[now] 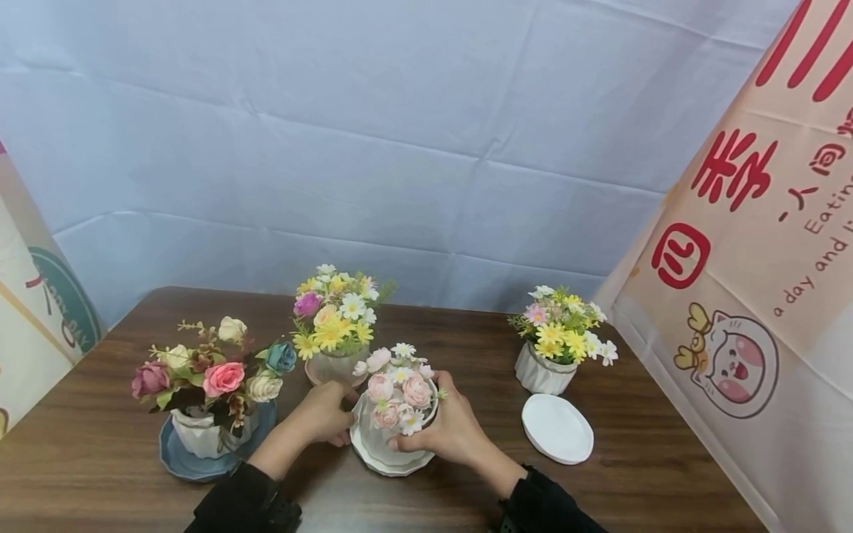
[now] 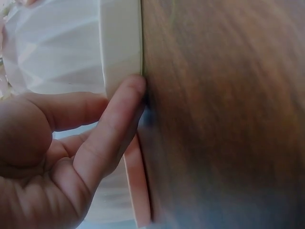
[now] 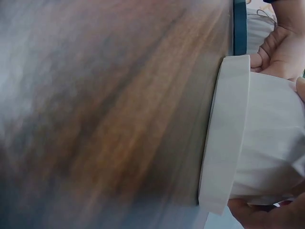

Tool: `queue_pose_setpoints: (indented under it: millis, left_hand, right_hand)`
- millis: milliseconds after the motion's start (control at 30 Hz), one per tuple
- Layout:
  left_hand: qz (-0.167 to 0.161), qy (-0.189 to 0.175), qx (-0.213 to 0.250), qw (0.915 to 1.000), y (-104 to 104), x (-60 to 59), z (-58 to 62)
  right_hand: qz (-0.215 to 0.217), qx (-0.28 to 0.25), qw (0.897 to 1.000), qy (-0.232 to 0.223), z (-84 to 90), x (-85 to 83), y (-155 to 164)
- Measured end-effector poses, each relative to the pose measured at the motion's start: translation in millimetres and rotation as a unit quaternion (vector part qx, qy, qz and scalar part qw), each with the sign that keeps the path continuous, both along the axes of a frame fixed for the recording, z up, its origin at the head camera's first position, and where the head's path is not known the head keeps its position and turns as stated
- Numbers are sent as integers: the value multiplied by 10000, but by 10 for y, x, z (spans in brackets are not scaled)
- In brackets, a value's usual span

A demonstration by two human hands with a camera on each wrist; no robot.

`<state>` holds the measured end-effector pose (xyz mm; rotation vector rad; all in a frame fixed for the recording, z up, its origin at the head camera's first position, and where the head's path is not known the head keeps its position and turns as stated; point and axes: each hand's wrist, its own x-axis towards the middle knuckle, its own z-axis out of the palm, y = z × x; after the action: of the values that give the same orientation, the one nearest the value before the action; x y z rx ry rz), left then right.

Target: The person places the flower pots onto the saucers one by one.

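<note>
A white faceted pot (image 1: 380, 444) of pale pink flowers (image 1: 400, 389) stands on a white saucer (image 1: 393, 466) at the middle front of the wooden table (image 1: 466, 348). My left hand (image 1: 328, 413) grips its left side; in the left wrist view a fingertip (image 2: 131, 88) touches the saucer rim (image 2: 121, 43) below the pot wall (image 2: 52, 43). My right hand (image 1: 448, 429) curls round the pot's right side. The right wrist view shows the saucer (image 3: 226, 138) flat on the table under the pot (image 3: 271, 133), with the left hand (image 3: 281, 47) behind it.
A pot of mixed roses on a blue saucer (image 1: 193, 463) stands at the left. Yellow daisies (image 1: 333, 314) on a pink saucer stand just behind. A white pot of yellow flowers (image 1: 553, 348) and a loose white saucer (image 1: 557, 428) lie to the right. Banners flank the table.
</note>
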<state>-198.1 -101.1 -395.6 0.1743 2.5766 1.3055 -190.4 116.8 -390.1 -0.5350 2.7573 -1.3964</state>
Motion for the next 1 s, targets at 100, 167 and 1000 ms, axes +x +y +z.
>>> queue_pose_setpoints:
  millis: [100,167,1000]
  left_hand:
    - [-27,28,-27,10000,-1,3,0]
    - [-22,57,-78,10000,-3,4,0]
    - [120,214,-354,9991,30,-1,-3]
  right_hand:
    - [-1,62,10000,28,-2,1,-16]
    - [14,90,10000,28,0,-3,-30]
    - [223,313,9992,-81,1,-32,-36]
